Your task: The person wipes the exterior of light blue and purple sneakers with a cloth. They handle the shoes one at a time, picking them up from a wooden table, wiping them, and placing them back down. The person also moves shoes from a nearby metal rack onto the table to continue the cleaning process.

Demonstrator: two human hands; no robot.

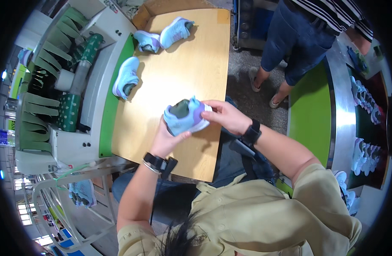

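A light blue sneaker (181, 121) with a purple patch and a dark green inside is held over the near part of the table, its opening facing up. My left hand (165, 138) grips its left end from below, the thumb lying along the side. At the other end, the fingers and thumb of my right hand (226, 116) pinch the purple and white part. Three similar sneakers rest farther off on the wooden tabletop (191, 68): one sneaker (127, 78) at the left edge, and a pair, one sneaker (148, 42) touching another sneaker (176, 32), at the far end.
Along the table's left side stands a white and green machine (98, 85) with hanging green strips and dotted green rollers. To the right, another person (296, 38) stands beside a green-sided conveyor (311, 115) carrying several sneakers. A metal rack (55, 192) is at lower left.
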